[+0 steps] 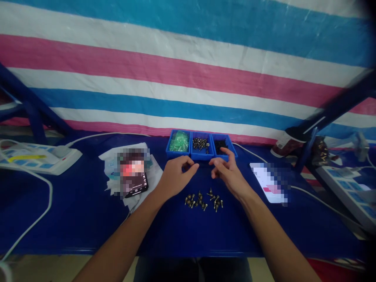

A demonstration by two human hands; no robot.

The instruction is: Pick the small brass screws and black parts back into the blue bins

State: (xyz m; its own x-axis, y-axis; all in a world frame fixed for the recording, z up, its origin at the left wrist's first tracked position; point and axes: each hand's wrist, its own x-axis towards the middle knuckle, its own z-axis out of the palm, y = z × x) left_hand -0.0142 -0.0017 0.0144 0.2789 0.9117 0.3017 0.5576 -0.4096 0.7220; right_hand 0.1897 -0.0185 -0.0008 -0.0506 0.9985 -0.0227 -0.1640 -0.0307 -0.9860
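Observation:
My left hand [178, 175] hovers before the bins with its fingers curled in and the thumb close to the index finger; whatever it holds, if anything, is hidden. To its right, my right hand [230, 174] has fingers partly bent and apart, and nothing shows in them. Its index finger overlaps the front of the blue bin of small black parts [217, 144]. Small metal screws [200, 143] fill the middle bin, and green plastic bags [179, 141] lie in the left one. Between my forearms, several loose screws [192, 201] lie in two loose groups on the blue table [199, 235].
On the left a phone [136, 188] lies on white plastic wrapping [110, 156], near a power strip [63, 158]. On the right are another phone [266, 184], a dark red cup [286, 145] and a second power strip [346, 192]. White cables cross both sides. Striped sheeting [188, 78] hangs behind.

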